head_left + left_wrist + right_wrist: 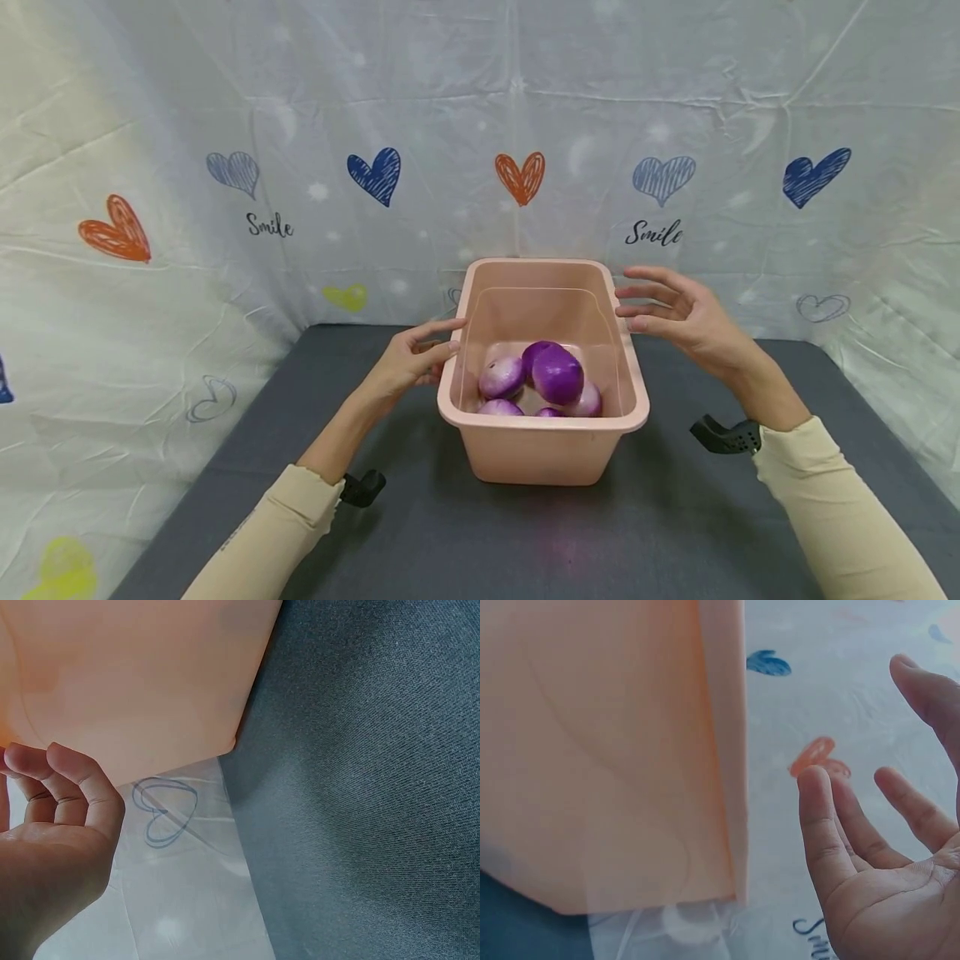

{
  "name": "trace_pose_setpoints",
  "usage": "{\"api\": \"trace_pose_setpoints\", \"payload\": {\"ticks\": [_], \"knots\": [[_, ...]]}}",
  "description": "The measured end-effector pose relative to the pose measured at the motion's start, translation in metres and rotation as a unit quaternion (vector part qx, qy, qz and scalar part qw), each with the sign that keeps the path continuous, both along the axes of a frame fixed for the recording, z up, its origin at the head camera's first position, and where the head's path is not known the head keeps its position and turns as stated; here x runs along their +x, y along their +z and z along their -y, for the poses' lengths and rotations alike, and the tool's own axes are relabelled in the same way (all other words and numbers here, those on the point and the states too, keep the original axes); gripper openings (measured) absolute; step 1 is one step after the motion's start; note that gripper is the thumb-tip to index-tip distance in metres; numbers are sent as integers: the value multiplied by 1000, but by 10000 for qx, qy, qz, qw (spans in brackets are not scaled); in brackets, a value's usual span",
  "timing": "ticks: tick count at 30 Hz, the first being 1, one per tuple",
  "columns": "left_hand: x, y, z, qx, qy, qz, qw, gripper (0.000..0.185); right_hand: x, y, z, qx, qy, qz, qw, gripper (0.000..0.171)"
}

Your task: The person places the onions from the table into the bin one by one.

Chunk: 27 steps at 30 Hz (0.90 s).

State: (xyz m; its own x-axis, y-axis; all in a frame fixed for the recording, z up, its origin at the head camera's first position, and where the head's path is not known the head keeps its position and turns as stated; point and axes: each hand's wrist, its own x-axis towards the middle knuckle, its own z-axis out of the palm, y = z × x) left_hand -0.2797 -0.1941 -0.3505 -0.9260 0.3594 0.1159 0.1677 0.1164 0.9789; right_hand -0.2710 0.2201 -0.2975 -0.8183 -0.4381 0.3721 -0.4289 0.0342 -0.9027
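Observation:
A peach plastic tub (543, 454) stands on the dark table and holds several purple onions (557, 375). My left hand (405, 360) is at the tub's left rim, its fingertips over the edge. In the left wrist view the fingers (82, 776) are loosely bent close to the tub's side wall (142, 682); whether they touch it I cannot tell. On the other side my right hand (686, 312) is beside the right rim with fingers spread and holding nothing. The right wrist view shows a gap between those fingers (821, 825) and the tub's rim (731, 750).
The dark grey cloth (405, 533) covers the table under the tub. Behind it hangs a pale sheet (450, 67) printed with hearts and "Smile", close to the tub's far end. Black straps with devices (363, 488) sit on both wrists.

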Motion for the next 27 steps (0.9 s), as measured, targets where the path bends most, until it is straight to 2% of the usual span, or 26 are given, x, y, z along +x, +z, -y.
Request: {"api": "trace_pose_setpoints", "payload": {"ticks": [11,23,27], "knots": [[-1,-1,-4,91,85,53,9999,50,5,-25,-34,-269,-166,183,9993,43],[-1,0,-1,76,66,-12,9999,48,17,-51,-66,-496,-33,534,9973,40],[-1,1,-1,4,-14,-28,10000,50,23,-62,-76,-443,-150,531,9975,40]]}}
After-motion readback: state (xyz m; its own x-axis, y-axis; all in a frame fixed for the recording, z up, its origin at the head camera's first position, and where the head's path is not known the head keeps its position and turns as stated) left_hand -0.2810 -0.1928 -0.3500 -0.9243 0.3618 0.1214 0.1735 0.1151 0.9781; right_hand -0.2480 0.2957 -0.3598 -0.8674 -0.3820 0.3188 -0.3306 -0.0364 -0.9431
